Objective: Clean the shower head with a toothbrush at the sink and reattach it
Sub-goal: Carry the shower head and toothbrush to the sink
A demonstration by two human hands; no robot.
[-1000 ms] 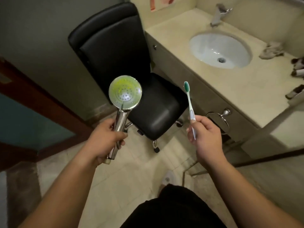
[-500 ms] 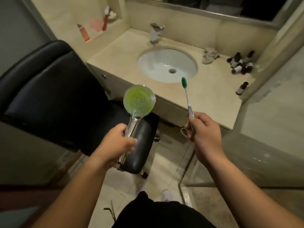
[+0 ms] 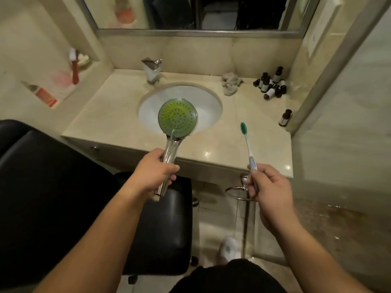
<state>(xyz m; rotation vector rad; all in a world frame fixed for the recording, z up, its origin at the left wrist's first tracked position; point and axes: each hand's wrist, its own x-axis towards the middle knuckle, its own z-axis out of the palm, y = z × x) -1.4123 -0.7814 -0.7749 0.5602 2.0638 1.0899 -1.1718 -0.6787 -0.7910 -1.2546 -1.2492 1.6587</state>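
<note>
The left hand (image 3: 155, 173) has its grip curled round the chrome handle of the shower head (image 3: 178, 118), holding it tilted up so the round green-tinted spray face sits above the near part of the sink (image 3: 209, 102), which is set in the middle of the table (image 3: 110, 121). The right hand (image 3: 269, 186) pinches the lower handle of the toothbrush (image 3: 248, 144), held nearly upright with its green bristle end over the table's near right part, well apart from the shower head. A faucet (image 3: 152, 69) stands at the table's far edge, a crumpled cloth (image 3: 230, 83) beside it, small dark bottles (image 3: 271, 83) in the far right corner. A black chair (image 3: 63, 197) stands left of the table's near edge.
</note>
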